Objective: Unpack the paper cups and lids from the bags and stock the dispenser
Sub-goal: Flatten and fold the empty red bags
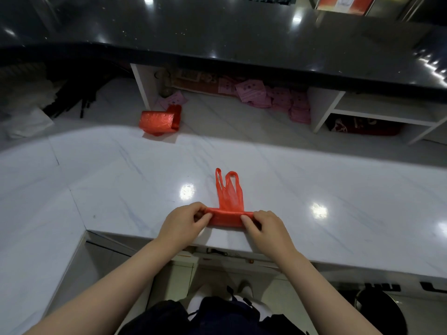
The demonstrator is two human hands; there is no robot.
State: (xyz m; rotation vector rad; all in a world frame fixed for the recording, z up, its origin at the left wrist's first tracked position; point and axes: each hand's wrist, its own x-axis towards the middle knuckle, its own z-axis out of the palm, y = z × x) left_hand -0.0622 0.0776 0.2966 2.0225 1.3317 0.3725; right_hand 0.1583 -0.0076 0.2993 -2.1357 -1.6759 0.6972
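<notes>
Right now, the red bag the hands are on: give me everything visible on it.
The red bag is thin, slightly see-through plastic, empty and flat on the white counter near its front edge. Its lower part is rolled or folded into a tight horizontal band; the two loop handles stick out away from the person, lying flat. The left hand pinches the band's left end, the right hand its right end. Nothing else touches it.

A rolled bag [226, 220] lies on the counter [121, 180], a folded bag [159, 120] behind.

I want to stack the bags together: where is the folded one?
The folded red bag lies far left on the white counter, by the shelf divider.
</notes>
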